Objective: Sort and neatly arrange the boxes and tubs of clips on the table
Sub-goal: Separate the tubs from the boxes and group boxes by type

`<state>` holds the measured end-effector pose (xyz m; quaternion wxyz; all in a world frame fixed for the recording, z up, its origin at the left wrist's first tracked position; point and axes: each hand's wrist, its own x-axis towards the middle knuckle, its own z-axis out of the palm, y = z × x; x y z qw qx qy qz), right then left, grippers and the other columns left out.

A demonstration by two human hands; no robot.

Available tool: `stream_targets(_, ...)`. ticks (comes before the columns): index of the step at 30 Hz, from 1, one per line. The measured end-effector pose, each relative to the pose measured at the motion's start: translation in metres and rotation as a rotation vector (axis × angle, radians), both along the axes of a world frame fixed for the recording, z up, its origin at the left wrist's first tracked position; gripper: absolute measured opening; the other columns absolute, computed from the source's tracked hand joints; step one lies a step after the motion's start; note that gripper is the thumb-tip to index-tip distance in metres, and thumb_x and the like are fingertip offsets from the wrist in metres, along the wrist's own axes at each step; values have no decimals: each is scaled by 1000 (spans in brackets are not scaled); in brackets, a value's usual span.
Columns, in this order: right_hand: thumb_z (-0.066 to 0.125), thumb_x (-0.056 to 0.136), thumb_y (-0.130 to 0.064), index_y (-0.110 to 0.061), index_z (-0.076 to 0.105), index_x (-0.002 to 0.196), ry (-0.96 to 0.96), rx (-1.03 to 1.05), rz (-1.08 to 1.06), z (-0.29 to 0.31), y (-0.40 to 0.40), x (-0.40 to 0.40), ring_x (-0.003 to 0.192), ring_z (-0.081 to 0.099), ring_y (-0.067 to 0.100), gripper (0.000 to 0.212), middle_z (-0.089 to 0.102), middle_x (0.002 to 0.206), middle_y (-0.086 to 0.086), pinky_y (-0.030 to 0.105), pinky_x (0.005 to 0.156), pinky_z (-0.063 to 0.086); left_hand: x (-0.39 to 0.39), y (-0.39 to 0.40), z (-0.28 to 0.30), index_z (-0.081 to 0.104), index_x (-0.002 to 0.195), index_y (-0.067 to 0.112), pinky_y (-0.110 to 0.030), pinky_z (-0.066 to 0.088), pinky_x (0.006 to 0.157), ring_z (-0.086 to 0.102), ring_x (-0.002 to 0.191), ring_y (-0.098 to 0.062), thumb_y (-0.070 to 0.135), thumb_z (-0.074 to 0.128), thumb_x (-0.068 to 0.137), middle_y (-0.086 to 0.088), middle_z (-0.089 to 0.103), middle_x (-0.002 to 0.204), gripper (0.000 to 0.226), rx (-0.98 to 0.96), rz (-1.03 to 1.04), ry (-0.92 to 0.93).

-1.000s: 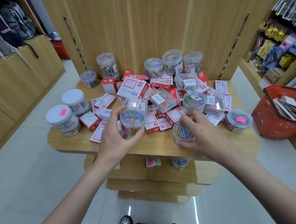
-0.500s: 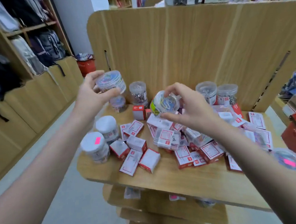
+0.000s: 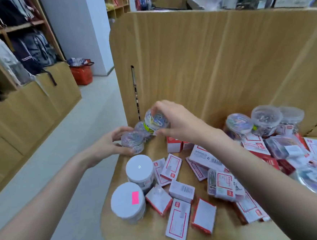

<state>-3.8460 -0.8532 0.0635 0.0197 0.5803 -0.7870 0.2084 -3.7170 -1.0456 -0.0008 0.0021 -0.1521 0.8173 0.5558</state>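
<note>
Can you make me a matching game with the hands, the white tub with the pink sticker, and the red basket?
Things:
1. left hand
2. right hand
3. white tub with pink sticker
4. red basket

Places or states:
A. on the floor, far left
B. holds a tilted tub of coloured clips, raised
C. near table edge, untouched
D. grips a clear tub at the table's back left corner

Pairs: 1-D, 2-B, 3-C, 4-A

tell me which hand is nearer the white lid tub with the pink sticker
Left. The left hand grips a clear tub a little beyond the pink-sticker tub; the right hand holds another tub farther back and higher.
</note>
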Motion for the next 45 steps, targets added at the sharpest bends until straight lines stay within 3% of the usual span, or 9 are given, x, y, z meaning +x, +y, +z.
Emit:
stream_targets(9, 61, 83, -27, -10, 44, 117, 297, 265, -53, -18, -58, -5, 105, 50, 31, 41, 52, 113, 10, 41, 89, 37, 1, 11, -28, 44, 121, 26, -11, 45, 84, 56, 101, 8, -6, 69, 77, 7, 48, 129, 59, 37, -44, 138)
stream_targets(14, 57, 86, -29, -10, 51, 118, 326, 194, -89, -15, -43, -5, 116, 39, 28, 37, 45, 125, 9, 40, 98, 27, 8, 5, -12, 43, 113, 39, -13, 44, 83, 52, 107, 5, 24, 71, 74, 20, 47, 123, 51, -46, 40, 160)
stream_targets(17, 62, 84, -27, -10, 58, 109, 253, -24, -191, -6, -2, -5, 109, 44, 29, 31, 52, 119, 9, 40, 96, 27, 4, 8, 2, 47, 110, 33, -22, 43, 91, 54, 109, -7, 20, 59, 76, 14, 54, 118, 38, -167, 138, 287)
stream_targets(21, 69, 78, -22, -8, 63, 100, 200, -155, -430, 4, 72, -17, 102, 48, 34, 26, 58, 113, 12, 43, 88, 34, -14, 35, 17, 50, 102, 33, -11, 42, 82, 55, 94, 6, 29, 52, 69, 15, 58, 106, 34, -186, 90, 382)
stream_targets(25, 69, 75, -41, -16, 49, 125, 210, 334, -611, 12, 118, -35, 127, 34, 30, 60, 50, 128, 12, 43, 107, 20, -32, 53, 13, 50, 99, 38, -9, 40, 85, 54, 94, 10, 12, 52, 77, 16, 58, 104, 34, -258, 3, 389)
stream_targets(28, 69, 74, -38, -20, 44, 128, 227, 494, -548, 9, 127, -48, 127, 36, 27, 61, 54, 124, 9, 41, 111, 13, -41, 54, 8, 52, 98, 37, -21, 43, 89, 56, 100, -4, 19, 53, 74, 13, 60, 105, 30, -181, 55, 401)
stream_targets(33, 77, 67, -35, -19, 50, 118, 126, 171, -438, 19, 134, -55, 99, 50, 26, 60, 59, 103, 5, 37, 93, 33, -41, 60, 4, 56, 94, 31, -19, 45, 83, 59, 94, -11, -1, 57, 83, 9, 61, 102, 34, -69, 223, 445)
stream_targets(39, 81, 66, -23, -16, 53, 109, -148, -101, -14, 39, 60, -12, 96, 50, 4, 52, 58, 105, -6, 6, 76, 35, -9, 51, 7, 54, 92, 30, -12, 45, 74, 58, 91, -10, -4, 52, 88, 10, 61, 100, 34, -91, 404, 420)
stream_targets(45, 74, 73, -20, -10, 55, 103, 3, 34, 202, -13, -25, 14, 105, 46, 23, 37, 54, 115, 7, 34, 87, 40, 40, 39, 3, 55, 89, 32, -16, 42, 73, 59, 89, -9, 1, 55, 88, 11, 63, 98, 31, -151, 566, 357)
